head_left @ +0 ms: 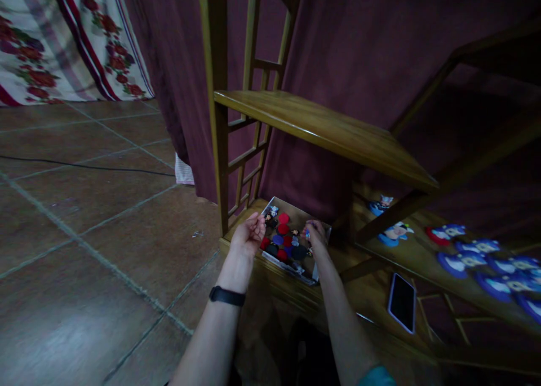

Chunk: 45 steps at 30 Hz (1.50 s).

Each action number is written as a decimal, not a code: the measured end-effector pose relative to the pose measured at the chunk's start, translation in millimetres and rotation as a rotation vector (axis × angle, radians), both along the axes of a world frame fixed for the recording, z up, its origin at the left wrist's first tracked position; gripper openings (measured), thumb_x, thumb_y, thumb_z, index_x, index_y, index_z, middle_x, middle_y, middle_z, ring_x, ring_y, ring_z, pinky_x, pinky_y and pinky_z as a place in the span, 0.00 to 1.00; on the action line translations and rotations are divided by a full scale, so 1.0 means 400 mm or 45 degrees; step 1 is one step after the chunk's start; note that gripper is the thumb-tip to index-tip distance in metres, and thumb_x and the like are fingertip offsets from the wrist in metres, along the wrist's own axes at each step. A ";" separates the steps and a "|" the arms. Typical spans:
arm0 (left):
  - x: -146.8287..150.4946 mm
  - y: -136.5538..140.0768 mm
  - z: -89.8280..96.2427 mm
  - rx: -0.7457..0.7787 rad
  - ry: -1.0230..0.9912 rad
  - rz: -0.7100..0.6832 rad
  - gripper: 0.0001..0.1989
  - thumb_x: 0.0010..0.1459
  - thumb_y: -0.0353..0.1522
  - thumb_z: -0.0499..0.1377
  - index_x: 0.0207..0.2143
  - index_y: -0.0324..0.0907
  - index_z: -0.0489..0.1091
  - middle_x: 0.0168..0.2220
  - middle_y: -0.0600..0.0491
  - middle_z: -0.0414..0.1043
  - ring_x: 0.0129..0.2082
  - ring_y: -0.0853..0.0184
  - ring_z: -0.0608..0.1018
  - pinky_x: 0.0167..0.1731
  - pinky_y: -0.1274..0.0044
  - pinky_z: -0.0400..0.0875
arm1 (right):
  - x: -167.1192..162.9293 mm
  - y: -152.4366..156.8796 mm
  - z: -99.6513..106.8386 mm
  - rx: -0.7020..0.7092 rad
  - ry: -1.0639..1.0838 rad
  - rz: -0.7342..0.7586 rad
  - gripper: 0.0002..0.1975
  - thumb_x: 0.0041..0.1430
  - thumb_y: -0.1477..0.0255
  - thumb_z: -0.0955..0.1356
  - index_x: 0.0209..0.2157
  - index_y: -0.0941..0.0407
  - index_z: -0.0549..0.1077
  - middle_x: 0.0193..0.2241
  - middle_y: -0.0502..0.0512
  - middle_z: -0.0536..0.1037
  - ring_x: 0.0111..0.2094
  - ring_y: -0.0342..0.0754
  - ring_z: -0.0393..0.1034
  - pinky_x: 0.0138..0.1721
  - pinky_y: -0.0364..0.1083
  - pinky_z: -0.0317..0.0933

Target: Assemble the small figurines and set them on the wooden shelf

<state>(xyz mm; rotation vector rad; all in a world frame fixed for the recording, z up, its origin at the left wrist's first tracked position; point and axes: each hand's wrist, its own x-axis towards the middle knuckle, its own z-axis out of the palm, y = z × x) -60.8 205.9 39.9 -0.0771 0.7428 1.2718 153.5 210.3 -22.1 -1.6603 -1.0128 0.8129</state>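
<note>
A shallow cardboard box [302, 208] rests on the lowest wooden shelf, holding several small figurines and round bases in red, blue and black. Over its left edge, my left hand [252, 231] is palm up with fingers loosely curled and apart, nothing visible in it. A dark band [227, 296] circles that wrist. My right hand [315, 232] reaches into the right side of the box, its fingers pinched together around a small figurine with blue on it [307, 235]; most of that piece is hidden by the fingers.
A wooden shelf board [321, 124] hangs above the box. To the right, several blue-based figurines [460, 260] stand on another shelf, with a phone [402, 302] lower down. A black cable [84, 165] crosses the tiled floor at left; maroon curtain [186, 65] hangs behind.
</note>
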 end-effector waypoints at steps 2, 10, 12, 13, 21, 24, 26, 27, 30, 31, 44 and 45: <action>0.004 -0.001 0.001 -0.004 -0.006 0.006 0.10 0.52 0.18 0.50 0.34 0.36 0.67 0.26 0.50 0.72 0.22 0.73 0.75 0.20 0.84 0.70 | -0.024 -0.024 -0.002 -0.131 0.086 0.246 0.14 0.47 0.64 0.62 0.36 0.54 0.67 0.24 0.48 0.71 0.24 0.43 0.66 0.22 0.41 0.59; 0.002 0.001 -0.011 0.030 -0.024 -0.002 0.09 0.52 0.19 0.50 0.33 0.36 0.66 0.26 0.49 0.72 0.21 0.74 0.75 0.20 0.84 0.71 | -0.039 -0.078 -0.023 -0.466 -0.983 0.446 0.15 0.48 0.75 0.62 0.38 0.50 0.72 0.39 0.52 0.75 0.41 0.49 0.68 0.40 0.45 0.57; -0.001 0.002 -0.011 0.028 -0.019 -0.003 0.09 0.52 0.19 0.50 0.33 0.36 0.66 0.25 0.50 0.71 0.21 0.74 0.75 0.20 0.84 0.71 | -0.020 -0.073 -0.022 -0.509 -1.097 0.416 0.16 0.50 0.75 0.61 0.40 0.49 0.71 0.42 0.52 0.74 0.43 0.48 0.67 0.42 0.44 0.57; -0.002 0.003 -0.011 0.030 -0.018 -0.003 0.09 0.52 0.19 0.50 0.33 0.36 0.66 0.25 0.50 0.71 0.21 0.74 0.75 0.20 0.84 0.71 | -0.012 -0.071 -0.022 -0.525 -1.116 0.421 0.15 0.51 0.74 0.60 0.40 0.49 0.71 0.42 0.51 0.74 0.43 0.47 0.67 0.42 0.44 0.57; 0.010 0.004 -0.010 0.028 -0.040 -0.013 0.09 0.52 0.19 0.51 0.34 0.36 0.67 0.26 0.50 0.72 0.22 0.74 0.75 0.21 0.84 0.71 | -0.043 -0.082 -0.039 -0.489 -1.301 0.468 0.13 0.52 0.70 0.63 0.41 0.51 0.70 0.48 0.56 0.67 0.46 0.48 0.64 0.42 0.44 0.56; 0.011 0.001 -0.005 0.006 -0.048 -0.012 0.10 0.52 0.20 0.52 0.35 0.37 0.67 0.26 0.50 0.72 0.22 0.73 0.75 0.21 0.83 0.71 | -0.060 -0.083 -0.029 -0.576 -1.285 0.481 0.17 0.49 0.65 0.66 0.42 0.53 0.68 0.46 0.60 0.66 0.46 0.52 0.65 0.41 0.46 0.56; 0.010 -0.001 -0.002 0.002 -0.045 -0.002 0.10 0.52 0.20 0.51 0.35 0.36 0.67 0.26 0.50 0.72 0.21 0.74 0.75 0.21 0.83 0.71 | -0.070 -0.083 -0.019 -0.589 -1.269 0.500 0.18 0.48 0.65 0.67 0.42 0.53 0.67 0.46 0.60 0.65 0.46 0.53 0.65 0.40 0.47 0.56; 0.010 -0.001 -0.001 0.005 -0.041 0.000 0.10 0.52 0.19 0.51 0.35 0.36 0.67 0.25 0.50 0.71 0.21 0.74 0.75 0.21 0.84 0.71 | -0.074 -0.083 -0.015 -0.590 -1.264 0.502 0.17 0.48 0.66 0.66 0.42 0.54 0.67 0.47 0.60 0.65 0.46 0.53 0.65 0.40 0.47 0.56; 0.013 -0.003 0.001 0.026 -0.020 -0.001 0.10 0.52 0.19 0.50 0.34 0.36 0.67 0.25 0.50 0.71 0.21 0.74 0.74 0.21 0.84 0.71 | -0.083 -0.082 -0.007 -0.581 -1.234 0.474 0.16 0.48 0.70 0.66 0.41 0.54 0.66 0.47 0.60 0.65 0.44 0.52 0.66 0.38 0.46 0.56; 0.015 -0.004 0.002 0.031 -0.012 -0.002 0.10 0.52 0.19 0.50 0.34 0.35 0.67 0.25 0.49 0.71 0.21 0.74 0.74 0.21 0.84 0.70 | -0.084 -0.082 -0.006 -0.568 -1.217 0.458 0.16 0.47 0.71 0.66 0.41 0.54 0.66 0.46 0.59 0.66 0.43 0.51 0.66 0.38 0.46 0.56; 0.127 -0.033 -0.027 0.051 0.454 -0.314 0.10 0.46 0.21 0.56 0.32 0.38 0.69 0.25 0.51 0.72 0.21 0.74 0.73 0.22 0.83 0.66 | -0.014 -0.113 0.040 -0.118 0.077 0.069 0.12 0.39 0.63 0.69 0.26 0.55 0.68 0.16 0.43 0.64 0.18 0.40 0.58 0.19 0.39 0.47; 0.142 -0.041 -0.027 0.084 0.527 -0.378 0.09 0.45 0.22 0.57 0.32 0.38 0.69 0.25 0.51 0.72 0.21 0.74 0.73 0.22 0.82 0.66 | -0.012 -0.122 0.045 -0.123 0.240 0.089 0.14 0.37 0.63 0.69 0.27 0.56 0.67 0.15 0.42 0.63 0.17 0.39 0.56 0.17 0.38 0.44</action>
